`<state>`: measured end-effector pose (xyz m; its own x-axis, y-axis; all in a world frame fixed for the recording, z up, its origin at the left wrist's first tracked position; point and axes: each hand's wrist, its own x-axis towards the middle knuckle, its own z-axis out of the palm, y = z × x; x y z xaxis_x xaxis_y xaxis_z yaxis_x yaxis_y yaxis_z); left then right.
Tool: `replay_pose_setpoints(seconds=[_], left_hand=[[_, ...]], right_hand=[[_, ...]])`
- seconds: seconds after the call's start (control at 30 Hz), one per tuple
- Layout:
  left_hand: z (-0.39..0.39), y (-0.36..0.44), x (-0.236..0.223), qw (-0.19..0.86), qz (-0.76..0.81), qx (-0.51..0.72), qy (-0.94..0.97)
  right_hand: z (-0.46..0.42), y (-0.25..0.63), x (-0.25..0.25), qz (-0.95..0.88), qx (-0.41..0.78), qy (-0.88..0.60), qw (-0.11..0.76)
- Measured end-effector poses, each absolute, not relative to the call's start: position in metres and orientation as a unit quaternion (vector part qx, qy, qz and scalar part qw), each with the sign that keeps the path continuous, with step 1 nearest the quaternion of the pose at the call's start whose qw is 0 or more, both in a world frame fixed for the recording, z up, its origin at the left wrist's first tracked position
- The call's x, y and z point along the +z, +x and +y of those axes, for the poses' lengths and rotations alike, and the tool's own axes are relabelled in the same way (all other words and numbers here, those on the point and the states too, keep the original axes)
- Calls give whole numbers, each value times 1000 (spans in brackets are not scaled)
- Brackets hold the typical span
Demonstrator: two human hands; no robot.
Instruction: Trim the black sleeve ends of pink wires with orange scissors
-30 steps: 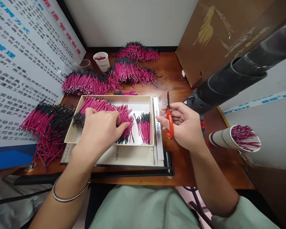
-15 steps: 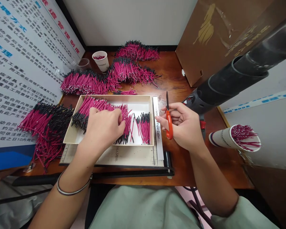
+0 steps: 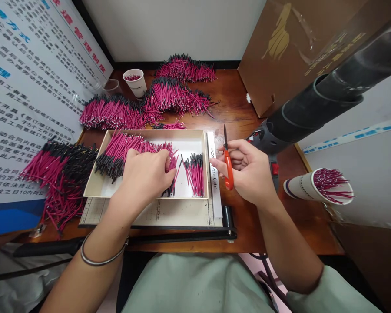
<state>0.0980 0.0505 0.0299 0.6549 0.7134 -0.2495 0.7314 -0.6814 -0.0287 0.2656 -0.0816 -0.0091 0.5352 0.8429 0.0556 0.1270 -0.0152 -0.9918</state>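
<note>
My left hand (image 3: 149,170) reaches into a shallow cream box (image 3: 206,163), its fingers curled down among short pink wires (image 3: 127,144) with black ends. Its fingertips are hidden, so what they hold cannot be seen. At the right end of the box, a smaller bunch of the same wires (image 3: 194,176) lies apart from the main pile. My right hand (image 3: 249,174) is closed around orange-handled scissors (image 3: 228,170) just right of the box, the dark blades together and pointing away from me. The box rests on a paper cutter (image 3: 182,214).
Wire heaps lie behind the box (image 3: 172,98) and to its left (image 3: 61,178). Paper cups of wires stand at the back (image 3: 136,89) and at the right (image 3: 301,187), near a thick black tube (image 3: 308,115). A brown carton (image 3: 263,56) stands back right.
My left hand has shifted slightly right and down within the box, over the nearer wires. My right hand still holds the scissors in nearly the same place. The view has moved a little.
</note>
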Motion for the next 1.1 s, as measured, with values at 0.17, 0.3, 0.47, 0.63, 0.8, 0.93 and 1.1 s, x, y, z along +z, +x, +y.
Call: replay_pose_setpoints(seconds=[0.17,0.3,0.47,0.63,0.8,0.93,1.1], left_hand=[[52,100,28,50,386,-113,914],[51,102,28,76,360,-113,923],[49,104,30,84,325,-129,933],[44,109,30,48,314,-140,938],[39,120,26,32,312,-136,940],[39,127,23,52,300,-124,944],[38,125,26,57,317,-106,941]], right_hand=[[-83,266,-10,-377,304,-649,587],[-82,267,-10,-375,303,-651,587],[-82,267,-10,-373,304,-648,590],[-82,267,-11,-365,307,-647,594],[-82,267,-14,-366,309,-652,588],[-81,267,-13,-369,306,-660,578],[-83,266,-12,-371,312,-660,573]])
